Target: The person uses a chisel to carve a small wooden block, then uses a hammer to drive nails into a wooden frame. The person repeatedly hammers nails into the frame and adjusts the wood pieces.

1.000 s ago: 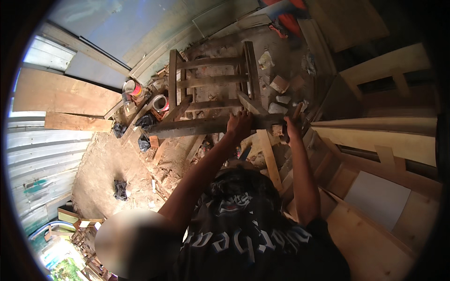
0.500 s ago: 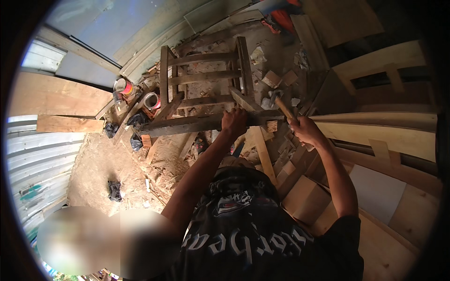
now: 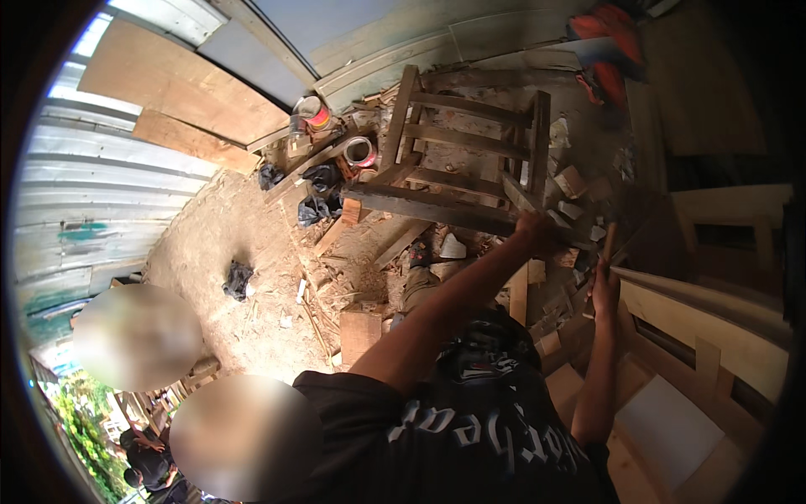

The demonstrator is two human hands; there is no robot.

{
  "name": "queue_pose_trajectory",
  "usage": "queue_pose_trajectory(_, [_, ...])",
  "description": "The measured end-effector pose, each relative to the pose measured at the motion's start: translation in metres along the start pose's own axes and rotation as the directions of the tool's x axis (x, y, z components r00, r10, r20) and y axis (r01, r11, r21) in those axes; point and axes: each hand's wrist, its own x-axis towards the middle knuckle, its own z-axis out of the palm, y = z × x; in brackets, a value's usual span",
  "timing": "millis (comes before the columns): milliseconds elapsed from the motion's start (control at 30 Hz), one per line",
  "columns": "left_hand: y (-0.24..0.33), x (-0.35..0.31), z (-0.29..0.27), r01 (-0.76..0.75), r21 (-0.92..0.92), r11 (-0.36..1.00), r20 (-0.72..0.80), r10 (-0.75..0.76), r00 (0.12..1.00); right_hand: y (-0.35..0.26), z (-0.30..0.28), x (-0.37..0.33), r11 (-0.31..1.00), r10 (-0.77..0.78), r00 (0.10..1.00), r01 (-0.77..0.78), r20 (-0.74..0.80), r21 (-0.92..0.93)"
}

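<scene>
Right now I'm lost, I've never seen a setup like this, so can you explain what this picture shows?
There's no machine: a person works bare-handed, filmed by a fisheye camera on their head looking down, so straight edges bend. The left hand touches a dark wooden frame; whether its fingers close around it is unclear. The right hand holds a wooden-handled tool whose head is hard to make out. Wood scraps and a black bag lie on the dirt floor.

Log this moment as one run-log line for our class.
left hand: on dark wooden frame | right hand: gripping wooden-handled tool | cans: beside frame
</scene>
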Motion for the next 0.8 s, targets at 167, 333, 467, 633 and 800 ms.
queue_pose_trajectory(167, [0.004, 0.023, 0.012, 0.111, -0.029, 0.993, 0.032, -0.110, 0.993, 0.049, 0.017, -0.014, 0.995, 0.088, 0.991, -0.084, -0.101, 0.047])
queue_pose_trajectory(333, [0.004, 0.011, 0.004, 0.156, -0.074, 0.985, 0.045, -0.153, 0.987, 0.076, 0.031, -0.030, 0.971, 0.188, 0.974, -0.164, -0.126, 0.174])
queue_pose_trajectory(467, [0.006, 0.008, -0.001, 0.144, -0.109, 0.984, 0.004, -0.144, 0.990, 0.083, 0.041, -0.041, 0.935, 0.165, 0.980, -0.119, -0.115, 0.335])
queue_pose_trajectory(633, [0.001, 0.018, 0.007, 0.135, -0.149, 0.980, 0.043, -0.130, 0.991, 0.071, 0.048, -0.047, 0.961, 0.137, 0.981, -0.097, -0.140, 0.258])
queue_pose_trajectory(800, [-0.004, 0.026, 0.020, 0.088, -0.110, 0.990, 0.004, -0.088, 0.996, 0.050, 0.054, -0.054, 0.944, 0.003, 0.984, 0.055, -0.177, 0.324])
